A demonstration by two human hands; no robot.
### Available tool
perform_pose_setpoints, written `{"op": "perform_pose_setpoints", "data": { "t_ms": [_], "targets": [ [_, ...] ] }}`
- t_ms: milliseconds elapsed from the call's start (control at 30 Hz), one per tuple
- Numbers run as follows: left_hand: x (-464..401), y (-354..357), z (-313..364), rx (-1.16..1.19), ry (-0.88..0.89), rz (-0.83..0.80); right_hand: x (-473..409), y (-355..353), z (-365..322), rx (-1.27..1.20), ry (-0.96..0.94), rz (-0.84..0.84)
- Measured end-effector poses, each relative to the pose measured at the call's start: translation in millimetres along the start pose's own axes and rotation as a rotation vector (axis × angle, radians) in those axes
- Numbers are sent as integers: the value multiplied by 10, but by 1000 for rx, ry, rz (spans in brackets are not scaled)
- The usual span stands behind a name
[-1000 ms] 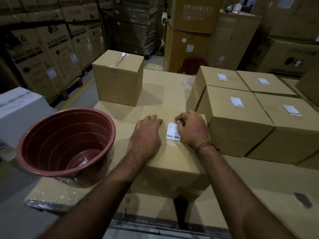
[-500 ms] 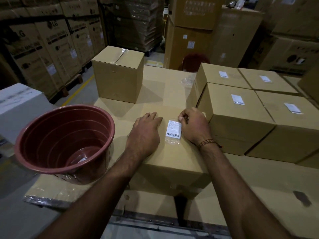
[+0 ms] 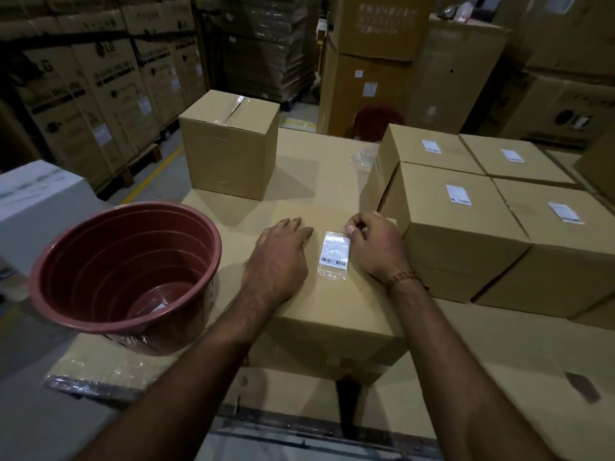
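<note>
Warehouse (image 3: 266, 44), left hand (image 3: 279, 257) flat on carton (image 3: 332, 304), right hand (image 3: 376, 247) pinching label (image 3: 335, 252) corner

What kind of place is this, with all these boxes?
Most likely a warehouse. Tall stacks of big printed cartons stand on pallets, small labelled boxes sit in rows, and the right hand pinches a barcode label on the box under the left hand.

Barcode label (image 3: 335, 249) on the cardboard box (image 3: 336, 304)
We see it white, in a clear sleeve, flat on the brown box's top right of centre, barcode end nearest us, far corner pinched by the right hand (image 3: 376, 247).
</note>
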State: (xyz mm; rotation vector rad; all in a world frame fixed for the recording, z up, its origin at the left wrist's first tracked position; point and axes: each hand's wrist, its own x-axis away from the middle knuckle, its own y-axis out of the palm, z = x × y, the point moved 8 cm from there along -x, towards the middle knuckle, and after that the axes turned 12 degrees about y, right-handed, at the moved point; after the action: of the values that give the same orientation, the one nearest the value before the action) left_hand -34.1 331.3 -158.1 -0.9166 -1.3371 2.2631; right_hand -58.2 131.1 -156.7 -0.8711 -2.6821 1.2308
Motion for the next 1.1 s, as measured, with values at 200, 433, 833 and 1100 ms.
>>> {"op": "perform_pose_setpoints", "data": {
  "t_ms": [200, 433, 833, 1100],
  "targets": [
    [8, 2, 2, 5, -2, -13, -9, 26, 54, -97, 35, -36],
    [8, -3, 10, -6, -2, -11, 37, 11, -37, 22, -8, -24],
    [8, 33, -2, -18, 11, 2, 132, -59, -41, -287, 24, -94],
    [-4, 44, 6, -24, 34, 2, 304, -47, 2, -409, 65, -249]
  ]
}}
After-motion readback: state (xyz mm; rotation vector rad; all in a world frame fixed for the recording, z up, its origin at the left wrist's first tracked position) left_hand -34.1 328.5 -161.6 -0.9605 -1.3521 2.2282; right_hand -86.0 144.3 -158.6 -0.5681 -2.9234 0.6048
